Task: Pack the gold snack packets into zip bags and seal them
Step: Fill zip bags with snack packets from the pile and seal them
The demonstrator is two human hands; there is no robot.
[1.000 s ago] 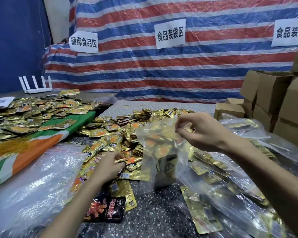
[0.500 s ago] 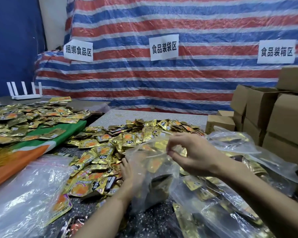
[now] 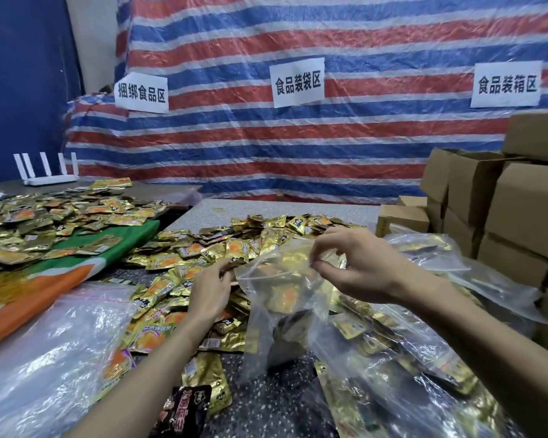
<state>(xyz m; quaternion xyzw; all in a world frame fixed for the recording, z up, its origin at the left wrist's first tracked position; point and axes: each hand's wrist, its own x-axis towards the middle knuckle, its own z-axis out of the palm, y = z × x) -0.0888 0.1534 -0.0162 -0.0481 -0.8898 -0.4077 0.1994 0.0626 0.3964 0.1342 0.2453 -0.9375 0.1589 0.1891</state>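
Note:
My right hand [image 3: 358, 267] pinches the top edge of a clear zip bag [image 3: 282, 314], which hangs over the speckled table with several gold packets inside. At the left corner of the bag's mouth, my left hand [image 3: 208, 294] pinches a gold snack packet [image 3: 231, 264] at its fingertips. Behind and left of the bag a loose pile of gold packets [image 3: 250, 238] is spread over the table.
Filled clear bags [image 3: 408, 361] lie at the right, and a stack of empty zip bags [image 3: 45, 358] at the left. More packets cover a green and orange cloth [image 3: 76, 267]. Cardboard boxes [image 3: 519, 216] stand at the right. A black and red packet [image 3: 184, 409] lies near the front edge.
My left hand has come up from the packet pile to the bag's mouth with a packet. My right hand has kept hold of the bag's top edge. The view has tilted upward.

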